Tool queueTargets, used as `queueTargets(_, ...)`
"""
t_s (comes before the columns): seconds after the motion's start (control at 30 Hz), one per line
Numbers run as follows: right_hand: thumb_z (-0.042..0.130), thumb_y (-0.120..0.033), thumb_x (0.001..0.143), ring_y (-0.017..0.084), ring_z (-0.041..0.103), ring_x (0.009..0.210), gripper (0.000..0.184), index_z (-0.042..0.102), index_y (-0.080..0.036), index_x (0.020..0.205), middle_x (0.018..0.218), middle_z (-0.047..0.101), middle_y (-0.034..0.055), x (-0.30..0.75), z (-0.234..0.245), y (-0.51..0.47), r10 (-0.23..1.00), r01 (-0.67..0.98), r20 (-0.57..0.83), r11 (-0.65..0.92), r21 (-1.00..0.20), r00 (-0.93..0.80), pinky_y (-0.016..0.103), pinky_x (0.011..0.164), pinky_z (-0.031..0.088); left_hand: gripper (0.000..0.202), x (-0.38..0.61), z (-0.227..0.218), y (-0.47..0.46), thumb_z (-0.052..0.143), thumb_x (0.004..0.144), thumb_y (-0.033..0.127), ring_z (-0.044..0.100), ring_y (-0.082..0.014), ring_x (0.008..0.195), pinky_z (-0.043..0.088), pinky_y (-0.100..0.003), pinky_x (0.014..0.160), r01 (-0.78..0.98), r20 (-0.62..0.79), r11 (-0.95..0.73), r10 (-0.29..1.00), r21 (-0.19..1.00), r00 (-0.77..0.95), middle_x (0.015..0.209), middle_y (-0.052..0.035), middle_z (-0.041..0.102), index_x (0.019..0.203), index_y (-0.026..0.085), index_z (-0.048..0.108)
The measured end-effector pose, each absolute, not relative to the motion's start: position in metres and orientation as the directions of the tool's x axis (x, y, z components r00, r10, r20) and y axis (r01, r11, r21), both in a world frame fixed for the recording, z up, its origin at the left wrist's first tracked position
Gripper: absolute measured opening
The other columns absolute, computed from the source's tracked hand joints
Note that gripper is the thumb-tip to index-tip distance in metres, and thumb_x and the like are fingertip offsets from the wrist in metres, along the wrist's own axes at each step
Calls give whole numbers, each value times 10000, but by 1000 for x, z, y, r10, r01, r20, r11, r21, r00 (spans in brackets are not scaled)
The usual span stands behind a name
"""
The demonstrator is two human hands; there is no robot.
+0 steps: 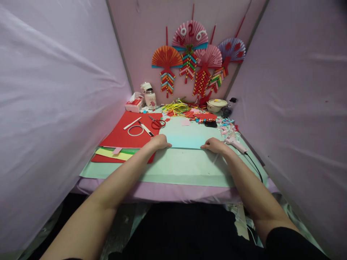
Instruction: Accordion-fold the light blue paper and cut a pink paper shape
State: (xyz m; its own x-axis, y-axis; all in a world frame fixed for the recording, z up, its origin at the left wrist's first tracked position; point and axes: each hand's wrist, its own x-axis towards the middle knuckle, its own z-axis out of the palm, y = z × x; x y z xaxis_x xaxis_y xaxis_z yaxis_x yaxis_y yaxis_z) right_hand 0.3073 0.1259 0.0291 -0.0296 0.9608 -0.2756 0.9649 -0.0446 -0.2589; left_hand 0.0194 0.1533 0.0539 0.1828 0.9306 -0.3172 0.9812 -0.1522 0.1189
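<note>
A light blue sheet of paper (186, 142) lies on the pale green table cover, its near edge toward me. At the sheet's near left corner, my left hand (160, 142) is closed on the paper, fingers pinched. My right hand (214, 145) pinches the near right corner in the same way. Just beyond my left hand are red-handled scissors (158, 124) and a craft knife (146, 129), both on red sheets (119, 135). A white glue gun (236, 143) with a black cord lies right of my right hand.
A white pen (132, 123) and a tape ring (135, 130) rest on the red sheets. Behind are a tissue pack (135, 104), a bottle (150, 98), yellow ribbon strands (176, 107), paper scraps (226, 126) and a lidded bowl (217, 105). Folded paper fans (189, 34) hang on the back wall.
</note>
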Motion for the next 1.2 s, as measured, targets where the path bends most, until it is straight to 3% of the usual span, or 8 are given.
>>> queueTargets(0.27, 674, -532, 745, 173, 586, 721, 376, 728, -160, 748, 729, 670, 46, 310, 30, 129, 963, 947, -262, -30, -321, -58, 255, 648, 386, 308, 12, 52, 156, 635, 787, 425, 652, -211, 839, 437, -233, 630, 967, -307, -194, 921, 167, 238, 944, -76, 729, 942, 175, 726)
queueTargets(0.47, 660, -566, 734, 180, 589, 735, 416, 730, -158, 771, 713, 663, 41, 310, 32, 128, 961, 950, -270, -20, -311, -68, 255, 659, 393, 273, 29, 52, 153, 612, 801, 415, 638, -188, 865, 421, -222, 650, 909, -240, -289, 900, 299, 365, 981, -38, 729, 935, 205, 723)
queueTargets(0.6, 641, -494, 780, 195, 610, 798, 339, 731, -171, 825, 807, 696, 52, 308, 37, 124, 957, 962, -286, -28, -270, -52, 270, 698, 397, 184, 43, 47, 158, 628, 779, 323, 629, -180, 823, 408, -233, 649, 910, -273, -301, 885, 285, 378, 907, -31, 724, 870, 199, 730)
queueTargets(0.77, 619, -472, 810, 201, 614, 942, 278, 705, -241, 940, 1008, 712, 26, 284, 43, 121, 962, 955, -237, 62, -292, -135, 312, 817, 383, 202, 45, 43, 162, 638, 767, 338, 619, -180, 801, 411, -239, 644, 915, -281, -286, 888, 286, 365, 872, -29, 715, 874, 195, 733)
queueTargets(1.0, 596, -420, 839, 206, 620, 944, 217, 704, -233, 854, 952, 722, 25, 244, 32, 132, 964, 953, -232, 55, -298, -129, 347, 864, 373, 238, 45, 49, 158, 646, 754, 349, 629, -177, 786, 428, -229, 629, 924, -305, -257, 889, 282, 340, 869, -31, 719, 902, 191, 745)
queueTargets(1.2, 608, -493, 824, 224, 627, 928, 292, 712, -220, 826, 945, 724, 54, 246, 33, 137, 950, 971, -302, 2, -239, -77, 372, 876, 381, 342, 48, 51, 162, 677, 748, 402, 656, -226, 854, 470, -258, 706, 947, -332, -233, 895, 222, 298, 930, -93, 728, 967, 148, 744)
